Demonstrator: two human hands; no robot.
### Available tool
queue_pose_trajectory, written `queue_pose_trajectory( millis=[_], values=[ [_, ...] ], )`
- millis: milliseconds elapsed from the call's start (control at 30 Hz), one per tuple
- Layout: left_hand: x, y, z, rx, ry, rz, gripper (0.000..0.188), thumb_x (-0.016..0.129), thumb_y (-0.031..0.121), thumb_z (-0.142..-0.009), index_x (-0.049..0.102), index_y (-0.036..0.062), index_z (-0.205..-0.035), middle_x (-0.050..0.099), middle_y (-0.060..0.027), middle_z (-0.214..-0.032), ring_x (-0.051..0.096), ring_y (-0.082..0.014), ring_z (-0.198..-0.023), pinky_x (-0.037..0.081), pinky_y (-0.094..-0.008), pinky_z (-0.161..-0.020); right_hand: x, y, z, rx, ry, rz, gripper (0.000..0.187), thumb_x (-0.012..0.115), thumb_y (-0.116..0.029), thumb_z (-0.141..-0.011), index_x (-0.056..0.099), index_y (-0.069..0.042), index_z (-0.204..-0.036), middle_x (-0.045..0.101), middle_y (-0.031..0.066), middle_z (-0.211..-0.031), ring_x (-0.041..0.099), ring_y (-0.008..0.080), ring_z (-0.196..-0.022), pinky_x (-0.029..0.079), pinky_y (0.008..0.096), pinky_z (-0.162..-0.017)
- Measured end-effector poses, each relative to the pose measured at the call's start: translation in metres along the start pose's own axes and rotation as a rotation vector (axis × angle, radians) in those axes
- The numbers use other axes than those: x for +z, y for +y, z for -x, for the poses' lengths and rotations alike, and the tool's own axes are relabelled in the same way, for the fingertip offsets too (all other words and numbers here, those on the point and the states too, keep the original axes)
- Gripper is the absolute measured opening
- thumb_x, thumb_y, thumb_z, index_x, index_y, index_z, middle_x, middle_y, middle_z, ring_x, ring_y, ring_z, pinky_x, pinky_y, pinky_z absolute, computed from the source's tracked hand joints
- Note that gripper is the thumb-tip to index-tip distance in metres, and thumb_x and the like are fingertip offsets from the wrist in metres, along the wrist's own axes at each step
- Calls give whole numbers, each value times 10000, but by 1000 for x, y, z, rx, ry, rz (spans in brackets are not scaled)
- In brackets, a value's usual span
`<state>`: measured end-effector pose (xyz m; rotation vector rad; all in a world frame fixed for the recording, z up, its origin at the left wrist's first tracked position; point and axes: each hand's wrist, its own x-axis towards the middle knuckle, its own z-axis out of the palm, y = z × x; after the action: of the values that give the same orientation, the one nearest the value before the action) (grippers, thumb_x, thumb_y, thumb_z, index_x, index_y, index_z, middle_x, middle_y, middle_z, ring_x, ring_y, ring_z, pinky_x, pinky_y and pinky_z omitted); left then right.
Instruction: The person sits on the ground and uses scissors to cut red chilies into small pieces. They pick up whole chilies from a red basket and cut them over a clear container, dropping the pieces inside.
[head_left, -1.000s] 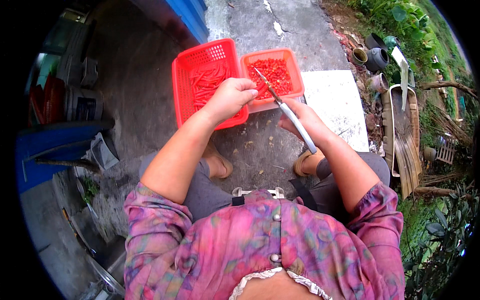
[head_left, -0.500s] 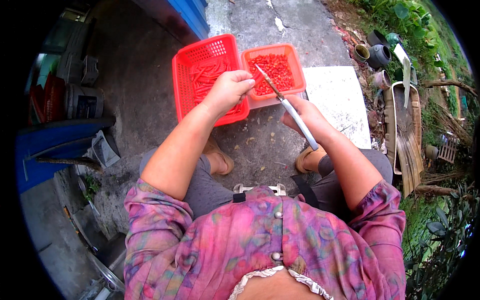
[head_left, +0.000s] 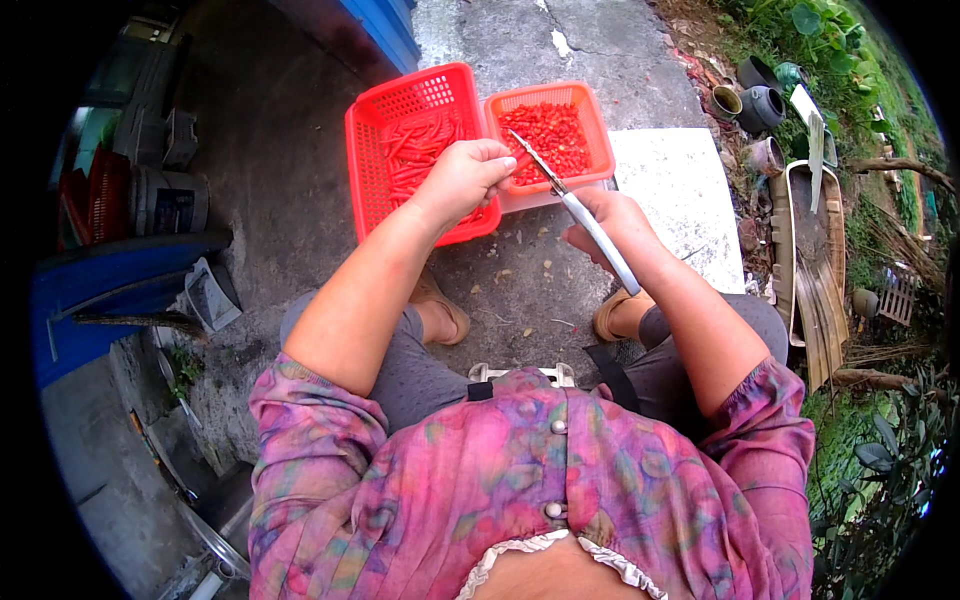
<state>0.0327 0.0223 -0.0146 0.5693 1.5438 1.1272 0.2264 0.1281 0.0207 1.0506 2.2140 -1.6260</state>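
My left hand (head_left: 466, 184) is closed in a pinch above the right side of a larger red basket (head_left: 357, 182). A red chili pepper (head_left: 521, 161) pokes from its fingertips, mostly hidden by the hand and blades. Long whole chilies (head_left: 412, 150) lie in that basket. My right hand (head_left: 622, 228) grips a pair of scissors (head_left: 602, 240) with a pale handle, its narrow blades pointing up and left beside the left fingertips. Below the blades stands a smaller orange-red basket (head_left: 604, 150) holding chopped red chili pieces (head_left: 556, 128).
To the right of the baskets lies a white board (head_left: 672, 190). Grey concrete (head_left: 500, 300) with small scraps lies between my feet. Pots (head_left: 760, 108) and a long trough (head_left: 795, 250) line the planted right edge. A white bucket (head_left: 170, 203) stands at left.
Both hands stay nearly in place, with the scissors still at the left fingertips. The right hand and scissors have shifted only slightly, and the view has moved a little.
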Motion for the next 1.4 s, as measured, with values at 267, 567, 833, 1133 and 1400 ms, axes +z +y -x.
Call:
queue_pose_trajectory(
  millis=[267, 567, 833, 1133, 1400],
  values=[
    [0, 5, 3, 49, 52, 21, 103, 551, 132, -895, 605, 48, -874, 545, 37, -667, 459, -40, -550, 376, -196, -473, 0, 5, -1, -8, 14, -100, 338, 653, -82, -718, 573, -24, -1041, 605, 89, -685, 596, 165, -618, 460, 320, -569],
    [12, 7, 4, 72, 13, -38, 117, 524, 149, -917, 597, 62, -890, 532, 43, -658, 439, -31, -527, 356, -176, -471, 1, 7, 0, -80, 3, -82, 349, 641, -63, -725, 575, -31, -1067, 617, 106, -722, 610, 175, -646, 467, 321, -578],
    [2, 5, 1, 18, -20, 1, 125, 501, 181, -938, 558, 89, -875, 505, 45, -631, 386, -21, -470, 298, -168, -417, -2, -9, 5, 50, -14, -78, 281, 657, -61, -724, 590, -33, -995, 571, 63, -605, 576, 152, -511, 439, 313, -463],
    [7, 4, -1, 55, 26, 0, 87, 512, 114, -919, 559, 45, -943, 542, 17, -707, 476, -43, -529, 402, -180, -453, 4, 13, -3, -46, -19, -80, 366, 634, -82, -722, 566, -45, -1080, 596, 81, -727, 582, 150, -662, 461, 312, -606],
    [13, 11, 5, 5, -32, -35, 95, 523, 68, -903, 575, -1, -943, 580, -8, -725, 526, -50, -544, 459, -187, -469, 3, 13, -4, -121, 23, -16, 420, 624, -74, -705, 559, -44, -1118, 620, 143, -796, 620, 188, -736, 476, 327, -645]
  ],
)
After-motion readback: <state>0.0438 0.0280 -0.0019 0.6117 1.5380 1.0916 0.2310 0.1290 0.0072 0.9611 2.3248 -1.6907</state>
